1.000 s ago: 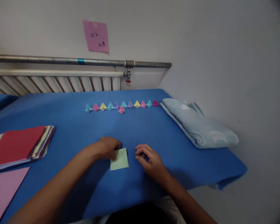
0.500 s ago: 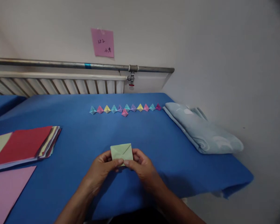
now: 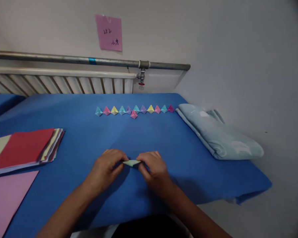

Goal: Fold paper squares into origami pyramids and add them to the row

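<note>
A small piece of folded light green paper (image 3: 132, 163) is held between both hands, tipped so that only a narrow diamond-shaped part of it shows. My left hand (image 3: 108, 167) pinches its left end, and my right hand (image 3: 152, 168) pinches the right end. Both hands are closed, and their fingers hide the paper's ends. Farther back on the blue-covered surface (image 3: 109, 135) lies a row of small folded paper pieces (image 3: 114, 110) in teal, pink, yellow and purple. One pink folded piece (image 3: 133, 114) sits just in front of that row.
At the left lie a stack of coloured paper (image 3: 29, 145) and a pink sheet (image 3: 12, 195). A folded pale blue blanket (image 3: 218, 135) rests at the right. Behind the surface are a radiator (image 3: 72, 84), a metal pipe (image 3: 64, 59) and a pink note (image 3: 109, 33) on the wall.
The green paper has gone from facing me as a flat rectangle to a tilted, narrow shape. My hands have turned, and their grip has moved from its lower edge to its two ends.
</note>
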The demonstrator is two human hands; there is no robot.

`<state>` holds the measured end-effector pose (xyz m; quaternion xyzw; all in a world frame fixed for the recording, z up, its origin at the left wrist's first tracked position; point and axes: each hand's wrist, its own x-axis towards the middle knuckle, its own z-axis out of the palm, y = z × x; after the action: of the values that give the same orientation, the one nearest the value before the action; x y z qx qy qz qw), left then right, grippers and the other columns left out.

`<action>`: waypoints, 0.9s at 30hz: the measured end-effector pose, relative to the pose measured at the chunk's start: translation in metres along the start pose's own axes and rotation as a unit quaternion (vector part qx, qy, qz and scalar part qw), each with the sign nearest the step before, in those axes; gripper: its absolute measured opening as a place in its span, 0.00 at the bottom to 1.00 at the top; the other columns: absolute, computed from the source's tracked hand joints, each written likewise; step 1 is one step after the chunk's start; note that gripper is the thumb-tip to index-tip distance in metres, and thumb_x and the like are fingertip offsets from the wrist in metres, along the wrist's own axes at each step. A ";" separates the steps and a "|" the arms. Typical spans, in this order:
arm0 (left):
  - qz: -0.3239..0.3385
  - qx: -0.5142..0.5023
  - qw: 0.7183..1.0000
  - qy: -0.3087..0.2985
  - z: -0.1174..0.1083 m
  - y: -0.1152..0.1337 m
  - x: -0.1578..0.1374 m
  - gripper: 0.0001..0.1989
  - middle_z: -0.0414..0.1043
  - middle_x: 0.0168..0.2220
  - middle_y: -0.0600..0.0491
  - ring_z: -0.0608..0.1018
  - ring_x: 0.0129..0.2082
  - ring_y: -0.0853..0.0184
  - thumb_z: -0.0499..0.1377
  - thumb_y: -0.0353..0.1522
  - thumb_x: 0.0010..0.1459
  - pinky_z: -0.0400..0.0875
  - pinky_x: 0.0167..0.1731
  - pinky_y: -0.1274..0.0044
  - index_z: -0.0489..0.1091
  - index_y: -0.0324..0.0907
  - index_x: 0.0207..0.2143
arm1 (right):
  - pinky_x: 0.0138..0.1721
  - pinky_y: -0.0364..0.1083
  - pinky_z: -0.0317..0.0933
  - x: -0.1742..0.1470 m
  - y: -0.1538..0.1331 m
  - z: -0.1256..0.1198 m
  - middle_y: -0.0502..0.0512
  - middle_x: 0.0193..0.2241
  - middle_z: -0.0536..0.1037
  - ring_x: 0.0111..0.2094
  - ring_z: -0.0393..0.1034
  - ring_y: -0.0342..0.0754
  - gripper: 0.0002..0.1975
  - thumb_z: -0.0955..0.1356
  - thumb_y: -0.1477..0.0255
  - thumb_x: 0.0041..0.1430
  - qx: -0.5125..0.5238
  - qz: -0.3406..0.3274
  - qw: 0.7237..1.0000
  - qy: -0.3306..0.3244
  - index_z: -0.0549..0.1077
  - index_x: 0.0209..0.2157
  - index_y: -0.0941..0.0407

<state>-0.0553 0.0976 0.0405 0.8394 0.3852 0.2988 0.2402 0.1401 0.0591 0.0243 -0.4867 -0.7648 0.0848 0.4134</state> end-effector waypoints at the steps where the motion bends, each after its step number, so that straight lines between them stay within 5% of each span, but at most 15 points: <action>1: 0.047 0.055 0.997 0.024 0.004 -0.002 -0.003 0.08 0.74 0.33 0.53 0.75 0.36 0.65 0.52 0.28 0.59 0.67 0.39 0.71 0.70 0.44 0.34 | 0.41 0.48 0.55 0.000 0.002 0.000 0.53 0.32 0.77 0.35 0.68 0.47 0.08 0.62 0.80 0.59 -0.028 -0.036 0.999 0.002 0.70 0.34 0.56; 4: 0.142 0.183 0.970 0.080 0.018 -0.007 -0.014 0.08 0.74 0.36 0.49 0.74 0.38 0.63 0.51 0.25 0.62 0.67 0.40 0.68 0.69 0.40 0.37 | 0.45 0.50 0.51 -0.003 0.009 0.001 0.52 0.34 0.78 0.38 0.68 0.47 0.08 0.61 0.80 0.61 -0.102 -0.113 0.988 -0.011 0.70 0.34 0.56; 7: 0.170 0.238 0.953 0.074 0.031 -0.007 -0.027 0.09 0.74 0.37 0.47 0.73 0.39 0.61 0.50 0.23 0.62 0.66 0.42 0.66 0.70 0.37 0.37 | 0.48 0.51 0.47 -0.012 0.014 0.003 0.50 0.34 0.78 0.40 0.67 0.46 0.08 0.62 0.79 0.62 -0.148 -0.135 0.978 -0.066 0.70 0.34 0.56; 14: 0.118 0.213 0.970 0.011 0.037 0.003 -0.040 0.11 0.74 0.40 0.46 0.73 0.41 0.60 0.49 0.24 0.62 0.66 0.45 0.64 0.70 0.37 0.41 | 0.51 0.53 0.44 -0.026 0.014 -0.003 0.51 0.39 0.77 0.45 0.64 0.48 0.08 0.63 0.77 0.61 -0.152 -0.115 0.967 -0.172 0.70 0.41 0.54; 27: 0.061 0.171 0.983 0.028 0.034 -0.002 -0.042 0.08 0.74 0.38 0.50 0.74 0.42 0.61 0.53 0.27 0.62 0.61 0.50 0.60 0.71 0.40 0.40 | 0.45 0.51 0.52 -0.024 0.014 -0.009 0.52 0.36 0.77 0.39 0.67 0.47 0.05 0.64 0.75 0.62 -0.088 -0.001 0.985 -0.147 0.73 0.36 0.55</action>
<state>-0.0553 0.0598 0.0020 0.8814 0.3852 0.2658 0.0635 0.1601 0.0439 0.0091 -0.5024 -0.8223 0.0873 0.2525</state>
